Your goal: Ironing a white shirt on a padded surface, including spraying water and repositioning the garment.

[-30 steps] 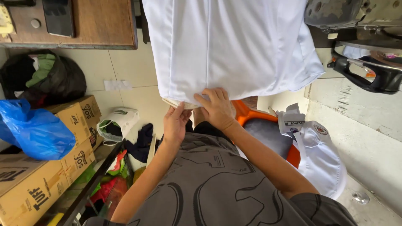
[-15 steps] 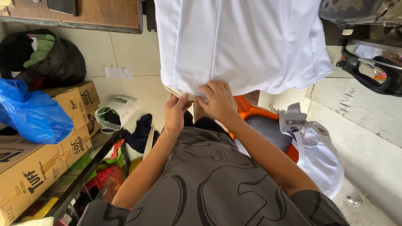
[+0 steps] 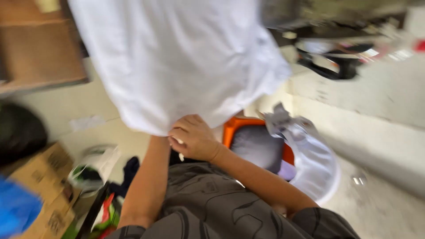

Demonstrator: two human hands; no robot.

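I note the garment (image 3: 177,62) hanging ahead over both hands, my right hand (image 3: 195,138) at its lower edge, a basket (image 3: 261,144) right, cardboard boxes (image 3: 44,186) left.

The white garment (image 3: 177,66) is thin, matt woven cloth, lightly creased. Below it, the orange basket (image 3: 241,126) looks like smooth plastic, holding soft grey fabric (image 3: 256,148). Left of the garment sit matt brown cardboard boxes (image 3: 44,177) and a glossy blue plastic bag (image 3: 15,210).
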